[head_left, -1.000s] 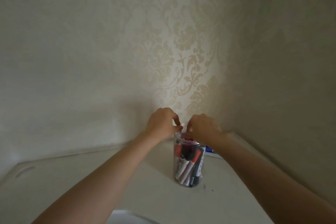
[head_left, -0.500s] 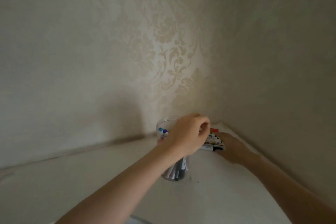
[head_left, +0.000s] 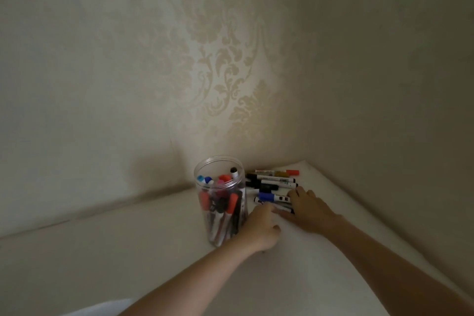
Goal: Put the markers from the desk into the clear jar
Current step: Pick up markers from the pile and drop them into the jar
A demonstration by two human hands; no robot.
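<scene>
**Two hands at the markers beside the jar**

The pale off-white desk (head_left: 128, 251) fills the corner under cream wallpaper with a floral pattern (head_left: 225, 72). On it stands the tall clear plastic jar (head_left: 220, 228), upright and without lid, crowded with markers that have red, blue and black caps. Just right of the jar, a row of loose markers (head_left: 273, 182) lies flat near the wall. The right hand (head_left: 311, 210) rests flat over the nearest markers, fingers spread. The left hand (head_left: 261, 228) is beside the jar, fingers curled; I cannot tell if it grips a marker.
</scene>
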